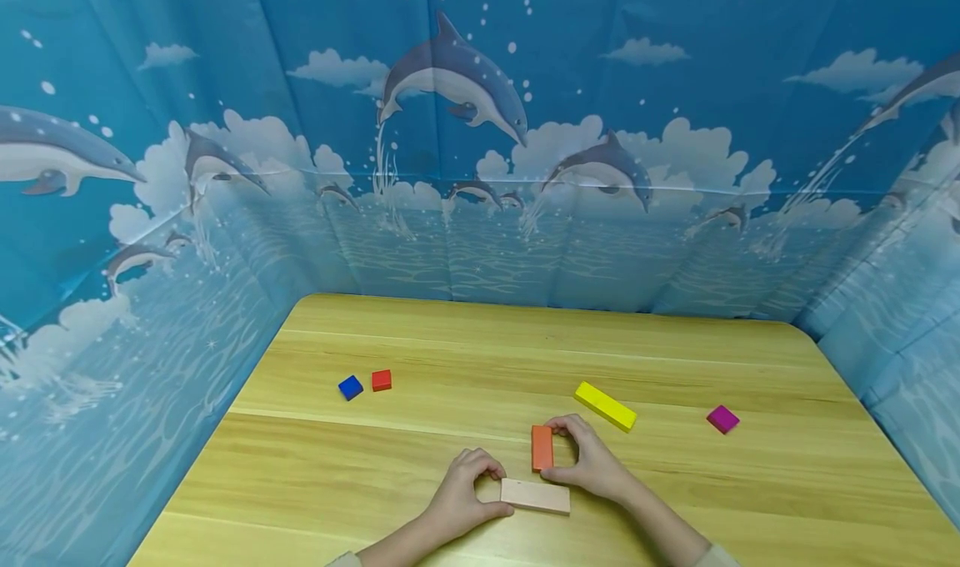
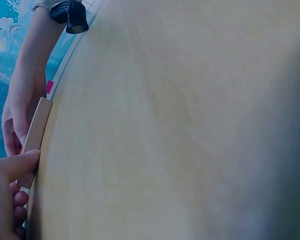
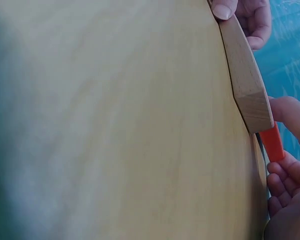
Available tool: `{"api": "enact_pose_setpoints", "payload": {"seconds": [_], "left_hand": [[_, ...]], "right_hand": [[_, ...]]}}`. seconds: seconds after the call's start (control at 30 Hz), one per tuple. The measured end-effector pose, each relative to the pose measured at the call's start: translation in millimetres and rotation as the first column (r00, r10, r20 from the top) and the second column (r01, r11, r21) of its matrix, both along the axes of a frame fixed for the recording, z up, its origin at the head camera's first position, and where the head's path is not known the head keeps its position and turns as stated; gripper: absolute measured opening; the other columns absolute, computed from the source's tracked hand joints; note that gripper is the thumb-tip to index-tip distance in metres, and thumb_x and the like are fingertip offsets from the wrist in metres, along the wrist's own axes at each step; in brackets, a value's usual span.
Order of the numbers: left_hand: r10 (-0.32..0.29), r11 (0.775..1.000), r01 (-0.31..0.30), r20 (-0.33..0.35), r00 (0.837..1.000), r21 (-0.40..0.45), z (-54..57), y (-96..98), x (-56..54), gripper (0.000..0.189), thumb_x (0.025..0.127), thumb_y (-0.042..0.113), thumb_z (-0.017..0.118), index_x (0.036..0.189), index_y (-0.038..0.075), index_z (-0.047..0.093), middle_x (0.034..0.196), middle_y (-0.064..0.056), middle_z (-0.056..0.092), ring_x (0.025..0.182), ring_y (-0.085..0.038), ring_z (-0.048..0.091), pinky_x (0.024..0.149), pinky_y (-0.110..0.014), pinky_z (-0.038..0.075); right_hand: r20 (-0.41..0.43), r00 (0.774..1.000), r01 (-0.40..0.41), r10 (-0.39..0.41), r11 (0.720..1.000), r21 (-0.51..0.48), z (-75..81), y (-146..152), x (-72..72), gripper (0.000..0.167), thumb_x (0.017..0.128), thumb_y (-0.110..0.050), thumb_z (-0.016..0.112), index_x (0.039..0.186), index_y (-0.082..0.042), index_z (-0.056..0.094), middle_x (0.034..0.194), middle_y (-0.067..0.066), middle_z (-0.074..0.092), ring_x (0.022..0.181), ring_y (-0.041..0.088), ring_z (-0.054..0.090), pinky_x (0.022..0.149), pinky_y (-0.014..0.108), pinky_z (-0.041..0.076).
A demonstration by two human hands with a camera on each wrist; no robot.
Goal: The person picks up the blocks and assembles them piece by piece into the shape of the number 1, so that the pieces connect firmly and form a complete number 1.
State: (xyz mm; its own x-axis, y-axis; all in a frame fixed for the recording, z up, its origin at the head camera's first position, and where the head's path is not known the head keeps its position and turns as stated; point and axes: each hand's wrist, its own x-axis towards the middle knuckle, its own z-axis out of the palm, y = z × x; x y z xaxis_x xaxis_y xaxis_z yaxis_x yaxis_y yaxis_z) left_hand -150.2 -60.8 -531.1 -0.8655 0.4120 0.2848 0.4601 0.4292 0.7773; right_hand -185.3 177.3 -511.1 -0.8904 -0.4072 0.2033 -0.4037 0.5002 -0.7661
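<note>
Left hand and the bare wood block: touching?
Touching. The left wrist view shows the left hand with its thumb lying across the wood block.

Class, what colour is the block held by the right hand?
The block in the right hand is orange-red, seen best in the head view.

Left hand (image 1: 457, 496) and right hand (image 1: 596, 464) both gripping, near each other

The left forearm (image 1: 401, 542) slants in from the lower left, the right forearm (image 1: 663, 519) from the lower right. The left hand's thumb (image 1: 495, 510) stretches out on the near side, its fingers (image 1: 480, 460) bent round on the far side. The right hand sits farther forward, its thumb near and its fingers arched beyond. In the left wrist view, the left thumb lies nearly straight above curled fingers.
</note>
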Motion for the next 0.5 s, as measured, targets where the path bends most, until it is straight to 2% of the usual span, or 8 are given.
{"api": "enact_pose_setpoints", "payload": {"seconds": [0.3,0.5], "left_hand": [[0.006,1.0,-0.006,-0.005,1.0,-0.009,0.2,0.3,0.3,0.035,0.063,0.025,0.082,0.09,0.019,0.061,0.086,0.013,0.055,0.084,-0.003,0.043,0.078,-0.023,0.038],[0.003,1.0,-0.003,-0.006,1.0,-0.003,0.9,0.6,0.8,0.035,0.063,0.025,0.083,0.089,0.018,0.061,0.086,0.012,0.056,0.084,-0.004,0.043,0.077,-0.023,0.038]], "right_hand": [[0.046,0.999,0.016,-0.018,0.999,0.044,1.5,1.1,1.3,0.058,0.068,-0.031,0.08,0.114,-0.007,0.053,0.109,0.001,0.05,0.103,0.021,0.047,0.091,0.038,0.039],[0.015,1.0,0.011,-0.012,0.997,0.071,0.8,2.2,1.1,0.06,0.068,-0.035,0.079,0.114,-0.006,0.053,0.109,0.002,0.05,0.102,0.022,0.048,0.09,0.04,0.04]]}}
